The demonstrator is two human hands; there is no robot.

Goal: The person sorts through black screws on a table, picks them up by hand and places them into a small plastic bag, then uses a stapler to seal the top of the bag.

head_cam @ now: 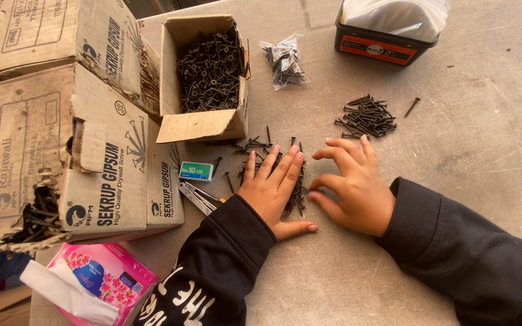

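Grey, scuffed tabletop [454, 151] carries black screws loose and in cardboard boxes. Under the left hand [273, 187], which lies flat with fingers spread and grips nothing, sits a scatter of screws [255, 146], mostly pointing near-to-far. The right hand [354, 184], just right of it, curls thumb and forefinger at the scatter's right edge; whether they pinch a screw I cannot tell. Farther right lies a tidier heap of screws [367, 116].

I am pressing my left hand [273, 190] flat, fingers spread, while my right hand [354, 187] is curling beside it, fingertips pinching.
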